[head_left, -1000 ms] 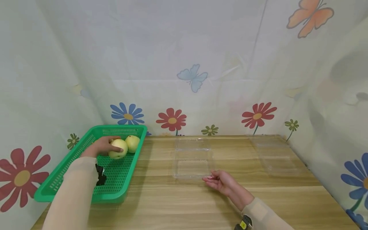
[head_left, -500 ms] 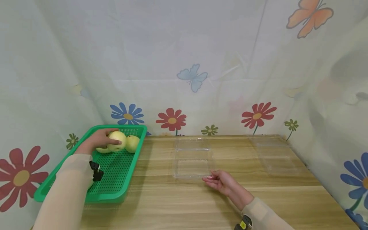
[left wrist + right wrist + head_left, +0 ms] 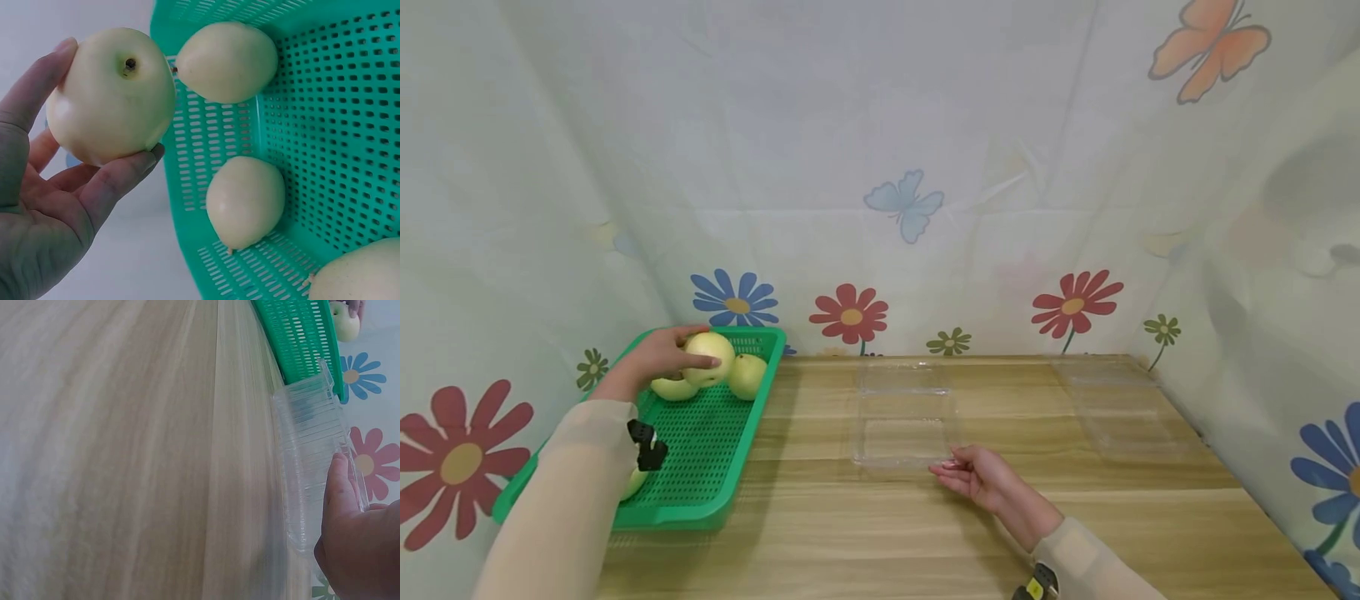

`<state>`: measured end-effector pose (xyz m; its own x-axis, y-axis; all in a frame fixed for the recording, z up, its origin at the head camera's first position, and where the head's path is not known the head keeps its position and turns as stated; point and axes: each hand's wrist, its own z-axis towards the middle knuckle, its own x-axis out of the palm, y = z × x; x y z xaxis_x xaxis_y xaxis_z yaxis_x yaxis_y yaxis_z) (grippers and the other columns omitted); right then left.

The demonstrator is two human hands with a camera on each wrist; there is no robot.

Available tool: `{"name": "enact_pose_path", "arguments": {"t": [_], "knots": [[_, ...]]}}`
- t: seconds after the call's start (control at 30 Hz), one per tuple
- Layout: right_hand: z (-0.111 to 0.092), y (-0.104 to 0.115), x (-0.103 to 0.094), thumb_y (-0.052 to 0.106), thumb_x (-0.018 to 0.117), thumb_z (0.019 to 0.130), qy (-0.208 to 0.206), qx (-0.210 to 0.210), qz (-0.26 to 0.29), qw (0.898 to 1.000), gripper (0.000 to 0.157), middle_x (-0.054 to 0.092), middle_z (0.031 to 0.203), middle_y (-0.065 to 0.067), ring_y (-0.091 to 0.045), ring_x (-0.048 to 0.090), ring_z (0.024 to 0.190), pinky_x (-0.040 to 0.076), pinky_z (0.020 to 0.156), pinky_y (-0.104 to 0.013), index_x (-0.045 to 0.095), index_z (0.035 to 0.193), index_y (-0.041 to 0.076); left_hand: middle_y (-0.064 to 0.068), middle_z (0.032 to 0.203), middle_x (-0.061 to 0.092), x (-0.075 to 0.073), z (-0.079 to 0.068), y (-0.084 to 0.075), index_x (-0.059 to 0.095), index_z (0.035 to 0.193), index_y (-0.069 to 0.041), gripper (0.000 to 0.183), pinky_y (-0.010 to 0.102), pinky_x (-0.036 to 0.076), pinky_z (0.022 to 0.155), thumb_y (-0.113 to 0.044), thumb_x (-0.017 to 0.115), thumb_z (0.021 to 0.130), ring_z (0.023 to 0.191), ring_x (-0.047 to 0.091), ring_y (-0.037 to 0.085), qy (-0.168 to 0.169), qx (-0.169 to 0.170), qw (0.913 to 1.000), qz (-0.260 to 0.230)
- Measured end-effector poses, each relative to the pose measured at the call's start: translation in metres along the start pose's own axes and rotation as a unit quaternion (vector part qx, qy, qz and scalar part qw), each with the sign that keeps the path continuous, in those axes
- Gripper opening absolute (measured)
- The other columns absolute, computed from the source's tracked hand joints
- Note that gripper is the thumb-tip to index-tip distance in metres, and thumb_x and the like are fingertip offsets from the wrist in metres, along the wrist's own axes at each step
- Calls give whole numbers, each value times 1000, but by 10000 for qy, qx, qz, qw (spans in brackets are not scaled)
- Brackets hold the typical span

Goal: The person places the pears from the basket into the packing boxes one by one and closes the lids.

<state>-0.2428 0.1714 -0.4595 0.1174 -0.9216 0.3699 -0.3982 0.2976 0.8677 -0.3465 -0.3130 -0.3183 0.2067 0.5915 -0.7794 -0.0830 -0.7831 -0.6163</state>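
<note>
My left hand (image 3: pixel 662 360) grips a round, pale yellow pear (image 3: pixel 115 94) between thumb and fingers, its dark blossom end showing in the left wrist view. This pear is held up at the back of the green plastic basket (image 3: pixel 733 450). Inside the basket lie several more pears, among them one pear (image 3: pixel 747 377) at the back right and another pear (image 3: pixel 245 201) against the slotted wall. My right hand (image 3: pixel 981 477) pinches the near right corner of a clear plastic container (image 3: pixel 312 437), which stands with its lid part folded back on the table.
A second clear plastic container (image 3: pixel 1120 408) lies at the right of the wooden table (image 3: pixel 850 533). A cloth backdrop (image 3: pixel 880 150) with printed flowers and butterflies rises behind the table and along both sides.
My left hand has lifted the pear up and slightly toward the back of the basket, uncovering another pear beneath it. My right hand has stayed at the container's corner.
</note>
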Motion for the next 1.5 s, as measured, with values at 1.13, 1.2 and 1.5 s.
{"name": "enact_pose_path", "arguments": {"t": [1.13, 1.2, 1.5], "knots": [[0, 0, 2, 4, 34, 108, -188, 36, -5, 9998, 27, 70, 80, -6, -12, 76, 78, 63, 79, -23, 44, 121, -17, 37, 157, 31, -1, -10, -29, 24, 163, -7, 88, 40, 60, 86, -38, 71, 96, 120, 59, 44, -271, 320, 9989, -232], [0, -1, 2, 4, 34, 108, -182, 34, 1, 9998, 27, 70, 79, -6, -12, 76, 78, 63, 79, -23, 44, 122, -17, 37, 158, 30, 0, -11, -33, 24, 163, -7, 88, 43, 61, 89, -39, 71, 96, 122, 58, 46, -281, 349, 9987, -249], [1, 1, 2, 5, 34, 109, -140, 35, -24, 9999, 26, 70, 81, -6, -11, 75, 79, 63, 79, -23, 46, 120, -15, 36, 162, 25, -3, -15, -47, 21, 164, -12, 88, 50, 58, 95, -41, 70, 97, 129, 54, 51, -323, 400, 9984, -238]]}}
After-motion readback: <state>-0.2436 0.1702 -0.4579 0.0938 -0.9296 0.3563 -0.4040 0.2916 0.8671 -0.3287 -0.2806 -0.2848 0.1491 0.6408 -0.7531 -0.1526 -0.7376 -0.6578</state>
